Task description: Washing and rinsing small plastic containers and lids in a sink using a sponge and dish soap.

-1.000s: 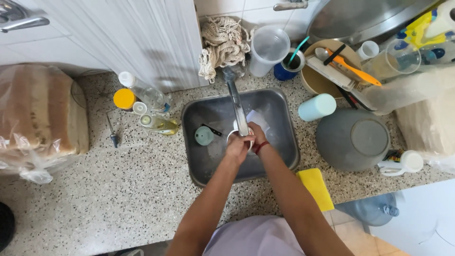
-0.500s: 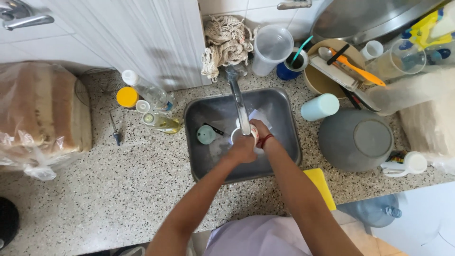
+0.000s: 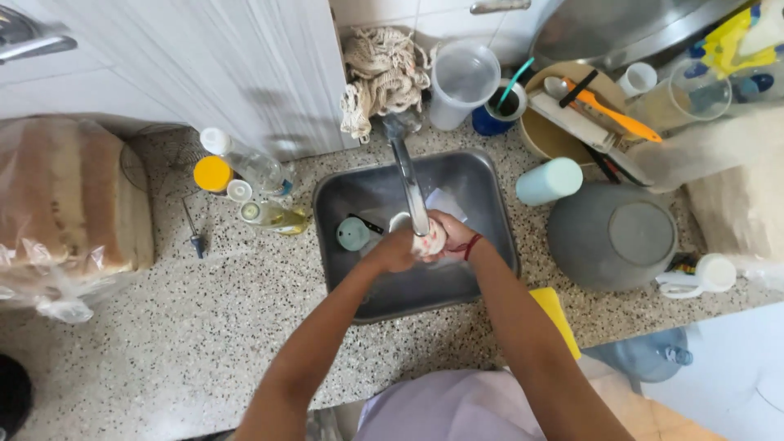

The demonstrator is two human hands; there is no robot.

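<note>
Meeting over the middle of the steel sink (image 3: 490, 184), the two hands close on one small pale object (image 3: 430, 239) right under the end of the tap (image 3: 408, 184). The left hand (image 3: 394, 251) comes in from the near left and wraps the object's left side with its fingers curled; the right hand (image 3: 454, 238), with a red band at the wrist, clasps it from the right, so the object sits between the palms and touches both. What it is cannot be told: it looks like a whitish cup or cloth with faint marks, mostly covered by fingers. Neither hand is nearer than the other; both are on it. The tap's long axis runs from the far edge of the sink toward the person, tilted slightly right, and its spout ends just above the object. To the left of the hands, lower in the basin, lies a small teal lid (image 3: 354, 233). On the speckled worktop (image 3: 204, 327), well apart to the left, stand a clear bottle (image 3: 245, 163) and a yellow-capped jar (image 3: 213, 173); to the right of the sink sit a pale blue cup (image 3: 549, 180) on its side and an upturned grey bowl (image 3: 612, 235)
</note>
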